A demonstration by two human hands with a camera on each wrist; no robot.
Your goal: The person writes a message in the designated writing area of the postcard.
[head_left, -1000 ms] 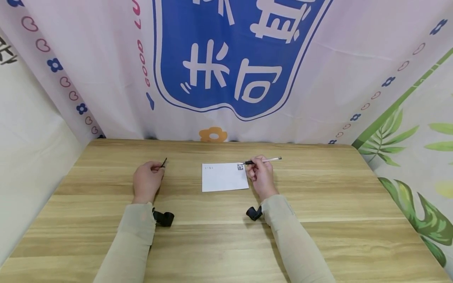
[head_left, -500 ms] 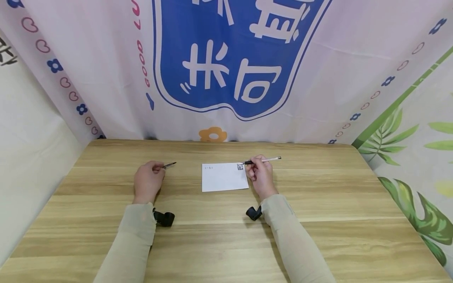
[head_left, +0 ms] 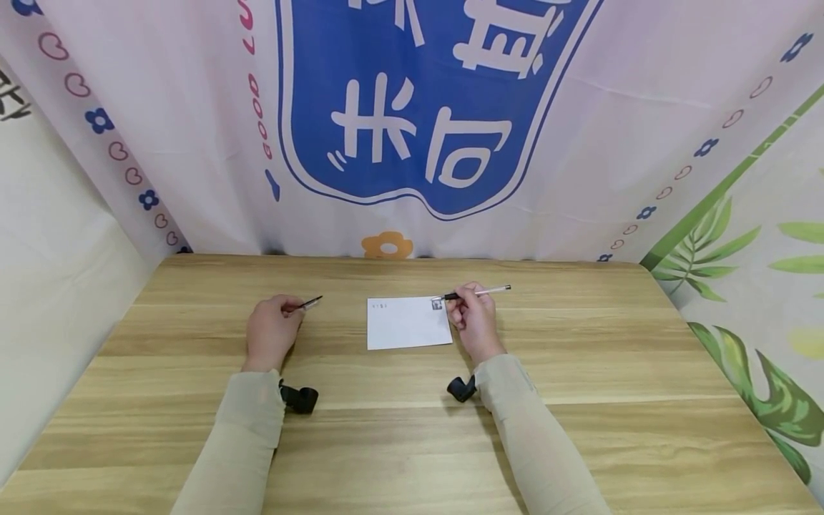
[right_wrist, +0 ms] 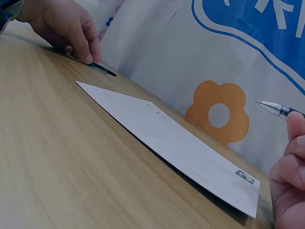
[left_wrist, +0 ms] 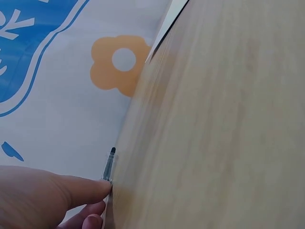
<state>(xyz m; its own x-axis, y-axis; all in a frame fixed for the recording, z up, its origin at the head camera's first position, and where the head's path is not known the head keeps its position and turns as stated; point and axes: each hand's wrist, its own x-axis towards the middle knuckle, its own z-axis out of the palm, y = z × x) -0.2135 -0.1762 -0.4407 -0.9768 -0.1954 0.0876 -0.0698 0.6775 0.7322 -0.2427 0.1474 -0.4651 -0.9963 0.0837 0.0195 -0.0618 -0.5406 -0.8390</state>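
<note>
Between thumb and fingers my left hand (head_left: 273,329) pinches a small clear pen cap with a black end (left_wrist: 109,164), low over the table left of the paper. Its dark end points right and slightly away. My right hand (head_left: 476,322) grips an uncapped gel pen (head_left: 494,290) with a clear barrel and black grip. The pen's bare metal tip (right_wrist: 274,108) points left, raised above the paper's upper right corner. Flat on the table between the hands lies a white postcard-like paper (head_left: 408,329). Small marks run along its upper left, and a dark printed stamp (head_left: 437,305) fills its upper right.
The wood-grain table (head_left: 399,450) ends at the back against a printed curtain (head_left: 225,214) with a blue sign and an orange flower. A black wrist camera (head_left: 299,399) sits by the left cuff, another black camera (head_left: 460,388) by the right.
The pen cap in my left hand has turned from pointing steeply away to pointing right. The left hand has shifted slightly right. My right hand and the pen hold nearly still.
</note>
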